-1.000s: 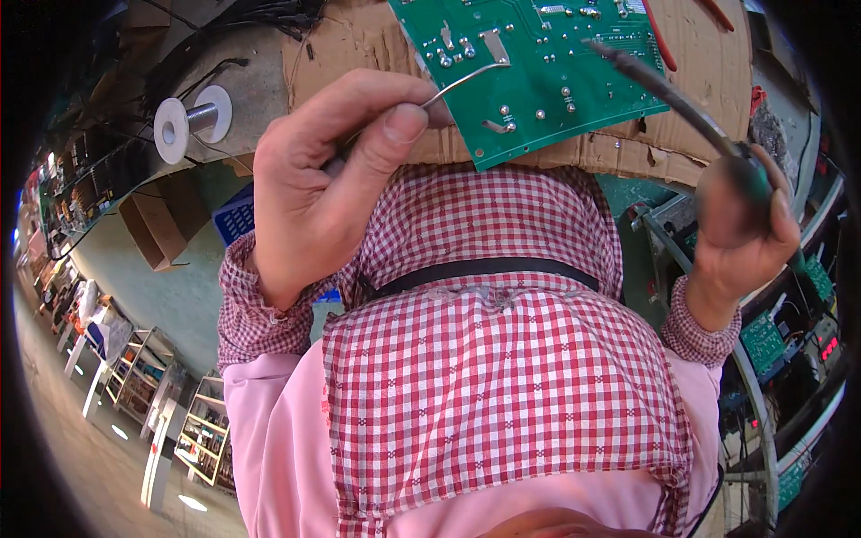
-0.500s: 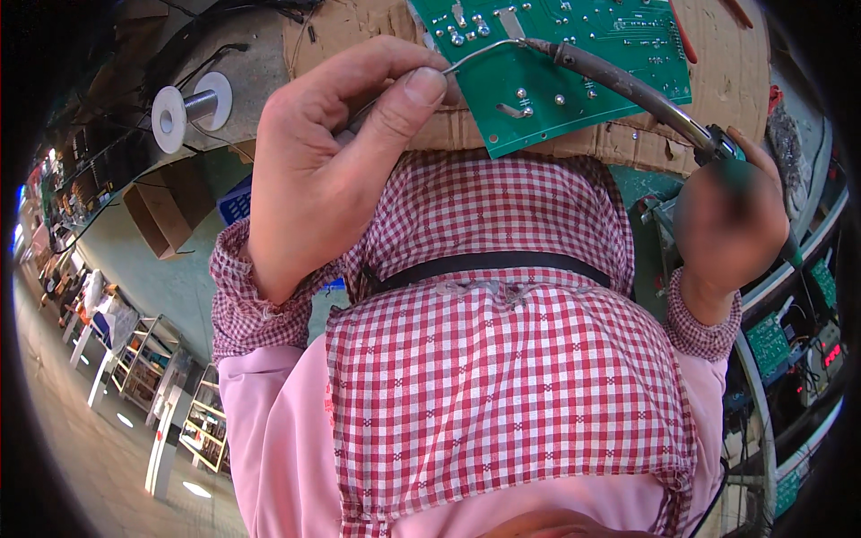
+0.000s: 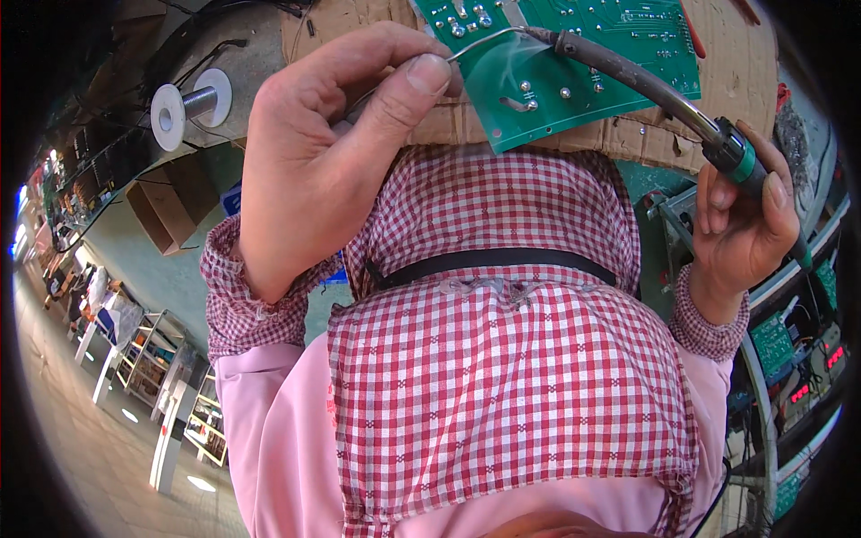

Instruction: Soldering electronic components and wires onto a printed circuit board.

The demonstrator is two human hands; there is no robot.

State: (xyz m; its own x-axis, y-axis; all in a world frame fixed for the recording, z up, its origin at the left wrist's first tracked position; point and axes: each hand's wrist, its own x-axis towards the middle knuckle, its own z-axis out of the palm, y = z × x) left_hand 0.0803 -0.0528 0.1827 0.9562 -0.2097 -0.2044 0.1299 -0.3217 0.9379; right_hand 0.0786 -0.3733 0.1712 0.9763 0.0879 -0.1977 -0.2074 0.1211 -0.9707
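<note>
My left hand [image 3: 345,148] pinches a strand of solder wire [image 3: 482,41] between thumb and fingers. The wire's free end bends up to the tip of a soldering iron [image 3: 632,87], and a wisp of smoke drifts there. My right hand [image 3: 743,215] is wrapped round the iron's dark handle with its green collar. Beneath the tip lies a green circuit board [image 3: 592,67] with shiny solder joints and white printed marks. Its near corner juts over the edge of the cardboard [image 3: 659,134] under it.
A spool of solder wire [image 3: 191,109] lies on the bench to the left, near dark cables. An open cardboard box [image 3: 170,211] is below it. Other circuit boards [image 3: 771,348] and a device with red lit digits [image 3: 812,377] are at the lower right.
Smoke now rises by the iron's tip. My right hand and the iron's handle have shifted slightly right and down; the tip and wire stay together. The left hand has barely moved.
</note>
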